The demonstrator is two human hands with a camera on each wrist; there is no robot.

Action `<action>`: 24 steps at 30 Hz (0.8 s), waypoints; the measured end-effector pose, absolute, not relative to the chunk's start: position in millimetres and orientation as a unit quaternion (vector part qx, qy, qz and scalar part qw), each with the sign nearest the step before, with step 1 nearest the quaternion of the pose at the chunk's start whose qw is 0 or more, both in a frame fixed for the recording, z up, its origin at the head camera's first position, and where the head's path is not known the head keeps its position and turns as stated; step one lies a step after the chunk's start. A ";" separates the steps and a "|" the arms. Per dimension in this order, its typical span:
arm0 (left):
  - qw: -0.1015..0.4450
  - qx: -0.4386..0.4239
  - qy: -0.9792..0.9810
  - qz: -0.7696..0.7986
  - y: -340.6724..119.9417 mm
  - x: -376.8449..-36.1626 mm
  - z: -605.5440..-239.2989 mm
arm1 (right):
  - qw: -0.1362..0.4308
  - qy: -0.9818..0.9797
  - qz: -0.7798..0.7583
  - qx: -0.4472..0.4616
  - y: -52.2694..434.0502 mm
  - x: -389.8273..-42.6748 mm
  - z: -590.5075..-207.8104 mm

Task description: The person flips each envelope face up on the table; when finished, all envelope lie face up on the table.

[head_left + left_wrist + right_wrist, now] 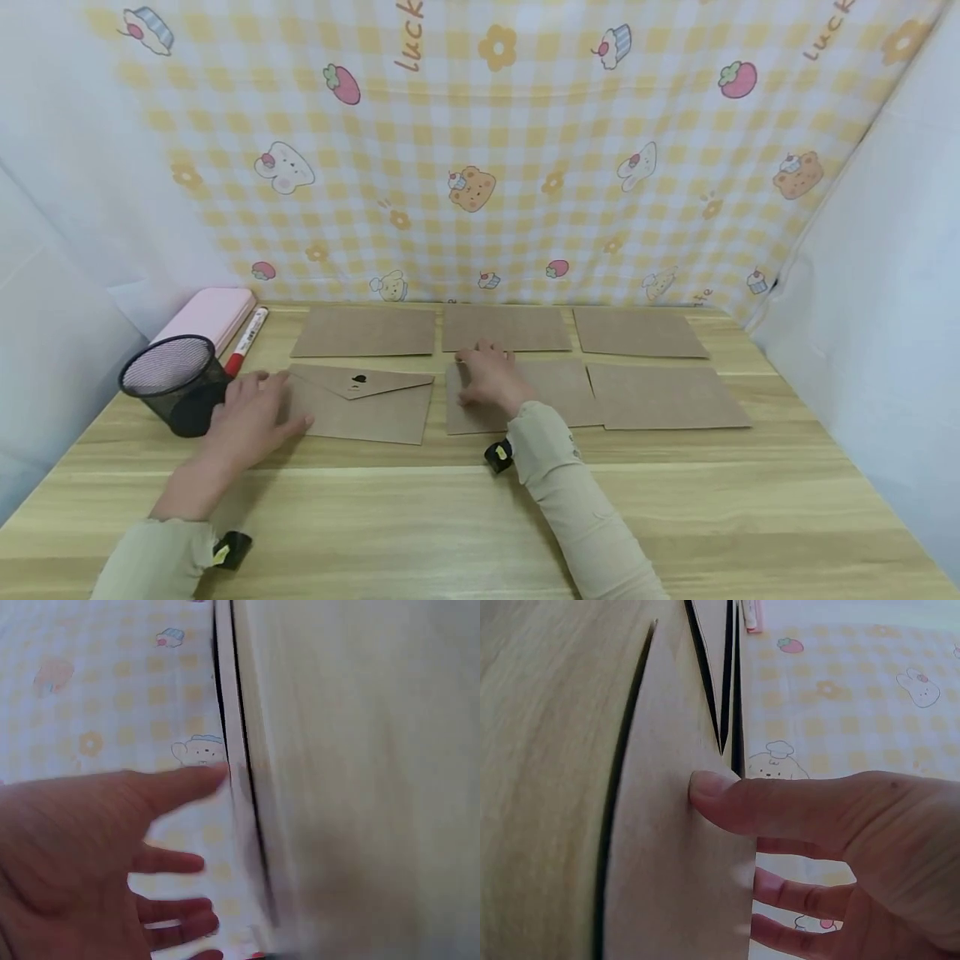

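My left hand (247,421), fingers loosely spread, lies by the left end of a brown paper envelope (375,423) with its pointed flap and small black print facing up. Nothing is gripped in that hand. My right hand (495,379) is over the middle envelope (558,396) of the front row. In the right wrist view its thumb (718,793) touches that envelope's face, while the other fingers stay extended past the edge. A third envelope (667,400) with a plain face lies to the right, its left edge meeting the middle one.
Behind lies a row of plain brown envelopes (367,332), side by side. At the left stand a black mesh pen holder (168,367), a red-and-white marker (247,340) and a pink case (206,317). A patterned curtain (480,133) hangs at the table's back edge.
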State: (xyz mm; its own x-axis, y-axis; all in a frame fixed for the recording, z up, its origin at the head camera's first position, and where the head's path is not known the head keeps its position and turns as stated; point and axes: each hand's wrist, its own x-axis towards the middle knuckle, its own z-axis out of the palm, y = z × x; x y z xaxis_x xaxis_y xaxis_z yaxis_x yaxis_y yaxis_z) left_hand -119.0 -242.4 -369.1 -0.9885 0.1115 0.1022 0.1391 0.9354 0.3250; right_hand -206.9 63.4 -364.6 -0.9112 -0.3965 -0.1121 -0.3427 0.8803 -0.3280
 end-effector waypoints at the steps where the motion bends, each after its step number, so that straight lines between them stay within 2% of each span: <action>1: 0.046 -0.067 -0.982 -0.169 -236.4 -118.6 -364.7 | 0.086 0.966 -0.153 -0.189 62.9 -206.7 -363.7; 9: 0.043 -0.178 -0.946 -0.266 -171.4 -134.3 -345.6 | 0.092 0.961 -0.173 -0.195 62.7 -206.1 -364.6; 13: -0.014 -0.176 -0.923 -0.343 -124.7 -158.3 -355.8 | 0.093 0.955 -0.199 -0.198 67.1 -205.1 -372.4; 17: -0.068 -0.159 -0.918 -0.356 -85.0 -179.9 -366.3 | 0.090 0.953 -0.205 -0.206 71.1 -202.3 -377.0; 19: -0.070 -0.167 -0.924 -0.337 -72.6 -187.8 -370.0 | 0.078 0.951 -0.202 -0.221 71.5 -202.1 -376.7; 24: -0.032 -0.166 -0.943 -0.288 -63.3 -199.2 -374.0 | 0.042 0.949 -0.191 -0.247 67.6 -204.7 -369.7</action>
State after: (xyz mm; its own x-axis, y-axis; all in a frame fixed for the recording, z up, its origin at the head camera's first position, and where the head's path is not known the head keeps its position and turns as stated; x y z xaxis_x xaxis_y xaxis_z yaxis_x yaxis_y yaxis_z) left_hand -199.2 -63.3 -374.0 -0.9426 0.3321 0.0356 0.2953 0.7790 0.5531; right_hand -204.7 67.6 -369.7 -0.8747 -0.4844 0.0153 -0.4527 0.8053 -0.3828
